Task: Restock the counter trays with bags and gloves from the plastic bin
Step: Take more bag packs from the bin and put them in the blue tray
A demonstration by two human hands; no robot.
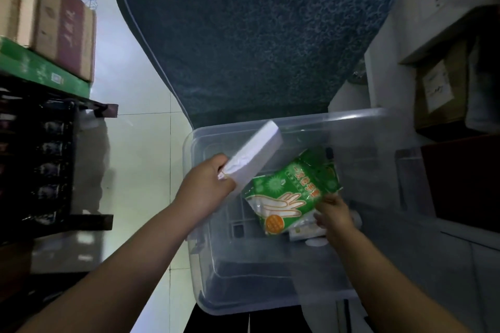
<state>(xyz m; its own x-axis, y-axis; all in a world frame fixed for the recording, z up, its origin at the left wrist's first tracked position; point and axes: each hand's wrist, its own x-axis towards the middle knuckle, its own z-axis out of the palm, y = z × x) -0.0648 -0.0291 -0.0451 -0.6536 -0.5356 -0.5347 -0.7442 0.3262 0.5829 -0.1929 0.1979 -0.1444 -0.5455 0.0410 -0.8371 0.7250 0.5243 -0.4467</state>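
Note:
A clear plastic bin (pixel 270 297) stands on the floor in front of me. My left hand (pixel 208 184) grips the near end of a white stack of bags (pixel 257 154), holding it tilted over the bin's left rim. My right hand (pixel 334 213) is inside the bin and pinches the right edge of a green glove pack (pixel 286 197) printed with a hand drawing. Under that pack lie other pale packets (pixel 303 232), mostly hidden.
A dark blue patterned mat (pixel 257 35) lies beyond the bin. Cardboard boxes (pixel 54 21) and a black crate rack (pixel 40 165) line the left side. White cabinets and boxes (pixel 446 84) stand to the right. Pale floor tiles (pixel 146 143) run between rack and bin.

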